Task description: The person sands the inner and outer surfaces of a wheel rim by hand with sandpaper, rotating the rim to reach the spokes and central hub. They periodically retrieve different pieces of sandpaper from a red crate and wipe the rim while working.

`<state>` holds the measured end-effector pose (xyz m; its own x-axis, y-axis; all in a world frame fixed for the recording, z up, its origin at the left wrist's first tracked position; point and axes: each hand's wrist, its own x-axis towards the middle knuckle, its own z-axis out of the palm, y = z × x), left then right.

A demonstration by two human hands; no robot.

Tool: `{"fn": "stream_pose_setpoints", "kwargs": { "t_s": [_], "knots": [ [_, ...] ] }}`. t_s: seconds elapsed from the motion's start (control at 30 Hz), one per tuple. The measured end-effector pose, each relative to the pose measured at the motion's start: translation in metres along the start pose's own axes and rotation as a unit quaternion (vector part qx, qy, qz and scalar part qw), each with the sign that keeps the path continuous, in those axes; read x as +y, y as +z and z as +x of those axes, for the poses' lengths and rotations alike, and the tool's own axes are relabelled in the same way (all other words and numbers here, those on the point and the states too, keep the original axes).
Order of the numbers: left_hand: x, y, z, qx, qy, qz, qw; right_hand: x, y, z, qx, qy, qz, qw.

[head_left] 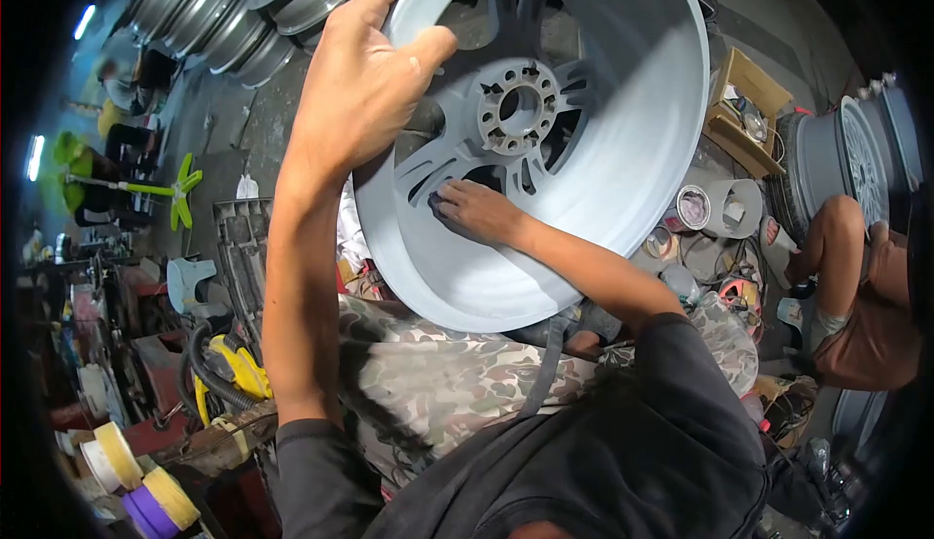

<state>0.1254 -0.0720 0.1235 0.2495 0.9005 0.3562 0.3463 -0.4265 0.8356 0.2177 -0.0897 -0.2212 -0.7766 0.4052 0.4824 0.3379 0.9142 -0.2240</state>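
A large pale grey alloy wheel rim (pixel 623 140) is tilted up before me, its open barrel facing me and its spokes and bolt-holed hub (pixel 518 111) at the far end. At the upper left edge, my left hand (pixel 370 77) grips the rim, thumb on the near side and most fingers hidden behind. Inside the barrel, my right hand (pixel 477 211) is closed with a small dark grey piece (pixel 441 204) under its fingertips, pressed against the lower spoke area. What that piece is made of cannot be made out. Camouflage cloth (pixel 457 369) covers my lap below the wheel.
More wheels (pixel 209 14) are stacked at the upper left, others (pixel 837 155) at the right. A cardboard box (pixel 747 101) and tubs (pixel 732 206) stand right. A person's bent leg (pixel 839 247) is close by. Left are a green fan (pixel 180 189), yellow tool (pixel 232 369) and rolls (pixel 161 500).
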Motion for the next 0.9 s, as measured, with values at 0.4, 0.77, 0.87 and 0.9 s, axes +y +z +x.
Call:
{"fn": "stream_pose_setpoints", "kwargs": {
  "t_s": [0.4, 0.77, 0.87, 0.9],
  "knots": [
    [-0.014, -0.010, -0.002, 0.009, 0.003, 0.053, 0.999, -0.005, -0.035, 0.006, -0.059, 0.057, -0.135, 0.987],
    [-0.010, -0.007, 0.002, -0.019, 0.000, 0.007, 1.000, -0.024, -0.052, -0.016, 0.049, 0.218, 0.128, 0.966],
    [0.009, -0.005, -0.002, -0.020, -0.037, 0.025, 0.999, -0.026, -0.045, -0.002, -0.035, 0.159, 0.070, 0.984],
    [0.010, -0.004, -0.002, -0.020, -0.061, 0.031, 0.997, -0.025, -0.037, 0.001, -0.033, 0.160, 0.069, 0.984]
  ]
}}
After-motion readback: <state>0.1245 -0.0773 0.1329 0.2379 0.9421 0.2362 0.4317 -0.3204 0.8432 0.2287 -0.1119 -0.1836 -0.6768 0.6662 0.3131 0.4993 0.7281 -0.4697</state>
